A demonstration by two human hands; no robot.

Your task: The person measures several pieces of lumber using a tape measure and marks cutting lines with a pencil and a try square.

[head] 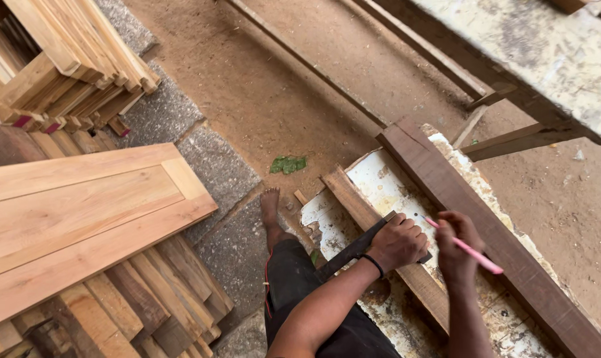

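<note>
— What is lying around the hands, and is anything getting in the way?

— The left hand (398, 242) is pressing down on a dark try square (355, 248), its grip closed over the blade where it is crossing a narrow wooden strip (353, 199); the right hand (457, 246) is pinching a pink pencil (469, 250) just beside it, fingers curled shut around the shaft; the left hand is hiding the spot where square and strip are meeting.

— And the surroundings?

— Both are working over a chipped, white-painted worktop (380, 176); a long dark plank (466, 212) is running diagonally along its far edge, close to the right hand; a pale panelled door (82, 212) is resting on stacked timber (148, 298) to the left; a bare foot (270, 205) is standing on rough stone paving (227, 172); a green leaf (288, 164) is lying on the reddish dirt.
</note>
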